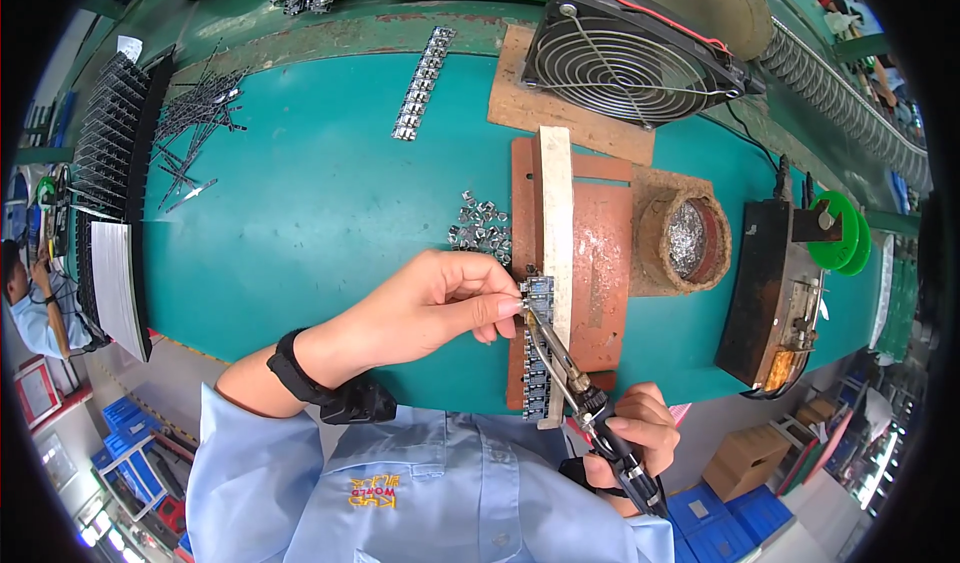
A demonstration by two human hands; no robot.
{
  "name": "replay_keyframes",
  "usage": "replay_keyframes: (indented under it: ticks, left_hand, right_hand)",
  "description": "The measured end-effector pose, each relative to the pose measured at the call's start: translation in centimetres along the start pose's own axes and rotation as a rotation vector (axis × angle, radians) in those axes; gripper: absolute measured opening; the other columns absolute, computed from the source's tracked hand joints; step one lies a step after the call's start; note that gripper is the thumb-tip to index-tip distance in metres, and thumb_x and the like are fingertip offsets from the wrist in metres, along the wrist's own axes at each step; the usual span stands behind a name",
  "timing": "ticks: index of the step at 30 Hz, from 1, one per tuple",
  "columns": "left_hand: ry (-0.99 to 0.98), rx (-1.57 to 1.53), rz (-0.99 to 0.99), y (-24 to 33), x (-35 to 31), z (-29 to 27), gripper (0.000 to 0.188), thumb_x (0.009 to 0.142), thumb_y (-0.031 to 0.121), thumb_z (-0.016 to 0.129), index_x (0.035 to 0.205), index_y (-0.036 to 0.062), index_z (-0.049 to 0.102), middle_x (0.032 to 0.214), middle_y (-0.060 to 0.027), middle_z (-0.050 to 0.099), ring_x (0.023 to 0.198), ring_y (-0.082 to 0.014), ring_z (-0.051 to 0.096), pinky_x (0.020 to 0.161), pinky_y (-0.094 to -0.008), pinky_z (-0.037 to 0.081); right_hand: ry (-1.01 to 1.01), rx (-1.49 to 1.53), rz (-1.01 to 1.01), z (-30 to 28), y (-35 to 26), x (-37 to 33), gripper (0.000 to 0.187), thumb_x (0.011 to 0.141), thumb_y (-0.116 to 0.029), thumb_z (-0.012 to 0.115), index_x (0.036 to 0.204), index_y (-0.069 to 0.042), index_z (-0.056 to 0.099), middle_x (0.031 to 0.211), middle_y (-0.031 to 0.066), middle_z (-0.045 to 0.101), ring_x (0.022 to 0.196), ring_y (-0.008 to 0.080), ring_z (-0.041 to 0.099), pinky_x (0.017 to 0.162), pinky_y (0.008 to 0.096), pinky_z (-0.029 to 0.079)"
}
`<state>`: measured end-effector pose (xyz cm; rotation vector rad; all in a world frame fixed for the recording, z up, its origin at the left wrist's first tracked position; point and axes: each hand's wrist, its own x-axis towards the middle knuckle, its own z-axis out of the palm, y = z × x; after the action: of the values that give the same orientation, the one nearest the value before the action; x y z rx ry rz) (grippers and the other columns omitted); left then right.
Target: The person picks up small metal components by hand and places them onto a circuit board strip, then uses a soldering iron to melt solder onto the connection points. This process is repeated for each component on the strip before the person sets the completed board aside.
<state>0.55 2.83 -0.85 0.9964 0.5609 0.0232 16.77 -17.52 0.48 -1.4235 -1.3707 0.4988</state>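
Observation:
My left hand (455, 303) is closed in a pinch at the upper part of a strip of small dark circuit boards (537, 363). What sits between its thumb and fingertip is too small to make out. The strip runs along the left side of a pale bar (553, 213) on a reddish-brown fixture plate (600, 263). In my right hand (642, 435) is a soldering iron (612, 433) with a thin tube along its front. Its tip meets the strip close to my left fingertips. A heap of small shiny metal parts (480, 228) lies just beyond my left hand.
A black fan (630, 58) stands on a wooden board at the back. Right of the fixture is a round pot (690, 238) of silvery scraps, then a dark box-shaped device (770, 298) and a green spool (845, 233). Another board strip (423, 83) and thin dark strips (200, 113) lie leftward.

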Motion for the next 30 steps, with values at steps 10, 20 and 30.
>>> replay_keyframes:
  ticks: [10, 20, 30]
  left_hand:
    - [0.006, 0.014, -0.001, 0.3, 0.0, 0.2, 0.014, 0.088, 0.015, 0.052, 0.086, 0.0012, 0.055, 0.077, -0.0045, 0.059, 0.071, -0.0093, 0.055, 0.065, -0.0223, 0.045]
    - [-0.003, 0.018, -0.007, 0.2, 0.1, 0.1, 0.014, 0.088, 0.015, 0.052, 0.086, 0.0008, 0.055, 0.078, -0.0045, 0.060, 0.071, -0.0092, 0.056, 0.065, -0.0222, 0.046]
    - [0.064, 0.094, -0.034, 1.3, -0.5, 0.1, 0.013, 0.088, 0.013, 0.052, 0.087, 0.0008, 0.057, 0.075, -0.0032, 0.060, 0.067, -0.0085, 0.055, 0.061, -0.0204, 0.044]
  right_hand:
    - [-0.030, -0.016, -0.013, 0.0, 0.0, 0.1, 0.038, 0.065, -0.021, 0.075, 0.091, -0.006, 0.052, 0.057, 0.0067, 0.055, 0.051, 0.0206, 0.053, 0.056, 0.0334, 0.042]
    - [0.751, -0.370, 0.501, 0.7, 1.5, -2.4, 0.052, 0.074, -0.032, 0.064, 0.111, -0.004, 0.040, 0.092, 0.0116, 0.053, 0.076, 0.0161, 0.049, 0.071, 0.0276, 0.038]
    - [0.698, -0.155, 0.356, 0.8, 0.7, -2.1, 0.051, 0.077, -0.029, 0.063, 0.112, -0.002, 0.038, 0.097, 0.0106, 0.049, 0.081, 0.0166, 0.051, 0.072, 0.0259, 0.041]
